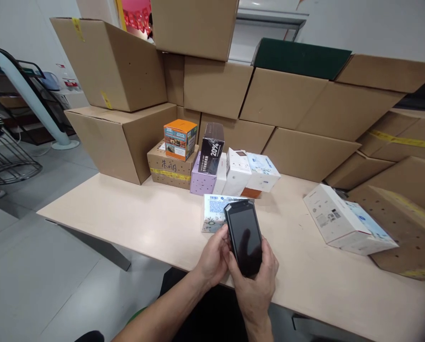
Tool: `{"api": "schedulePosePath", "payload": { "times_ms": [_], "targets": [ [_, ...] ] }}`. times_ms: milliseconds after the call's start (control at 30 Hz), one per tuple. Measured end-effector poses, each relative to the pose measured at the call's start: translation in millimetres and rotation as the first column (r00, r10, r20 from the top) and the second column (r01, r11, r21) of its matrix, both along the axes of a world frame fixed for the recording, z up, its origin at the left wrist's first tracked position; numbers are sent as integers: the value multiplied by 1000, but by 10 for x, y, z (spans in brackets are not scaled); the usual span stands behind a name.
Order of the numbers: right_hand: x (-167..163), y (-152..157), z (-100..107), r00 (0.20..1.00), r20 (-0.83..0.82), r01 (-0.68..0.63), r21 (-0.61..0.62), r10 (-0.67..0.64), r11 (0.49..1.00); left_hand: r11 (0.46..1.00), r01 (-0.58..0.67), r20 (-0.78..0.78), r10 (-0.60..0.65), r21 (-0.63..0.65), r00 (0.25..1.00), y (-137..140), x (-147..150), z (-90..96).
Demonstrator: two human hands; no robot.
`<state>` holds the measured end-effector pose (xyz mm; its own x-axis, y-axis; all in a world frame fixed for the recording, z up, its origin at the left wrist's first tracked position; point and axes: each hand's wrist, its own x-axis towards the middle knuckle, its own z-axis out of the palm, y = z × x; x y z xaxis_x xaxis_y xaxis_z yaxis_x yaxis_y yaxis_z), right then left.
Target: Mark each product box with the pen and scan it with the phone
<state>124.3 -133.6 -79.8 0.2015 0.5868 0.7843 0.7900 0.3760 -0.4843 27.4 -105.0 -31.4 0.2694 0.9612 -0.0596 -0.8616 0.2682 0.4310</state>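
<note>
Black dark-screened handheld device (246, 232), gripped in right hand (257, 287), left hand (212, 259) curled at its side, grip unclear, patterned white box (213, 213) just beyond, on pale table (144, 228).

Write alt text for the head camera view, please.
The right hand grips a dark-screened rugged smartphone, the left hand at its side, over a table. Beyond are small product boxes and stacked cardboard cartons.

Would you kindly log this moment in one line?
Right hand: holding black rectangular handheld device; left hand: against its edge; screen: dark
</note>
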Motion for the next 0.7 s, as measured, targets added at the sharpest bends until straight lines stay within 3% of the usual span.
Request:
{"api": "schedulePosePath", "payload": {
  "times_ms": [700],
  "targets": [
    [-11, 39, 45, 989, 147, -19, 111, 3, 994, 1000, 8, 16, -7, -28, 1000, 10, -53, -88]
  ]
}}
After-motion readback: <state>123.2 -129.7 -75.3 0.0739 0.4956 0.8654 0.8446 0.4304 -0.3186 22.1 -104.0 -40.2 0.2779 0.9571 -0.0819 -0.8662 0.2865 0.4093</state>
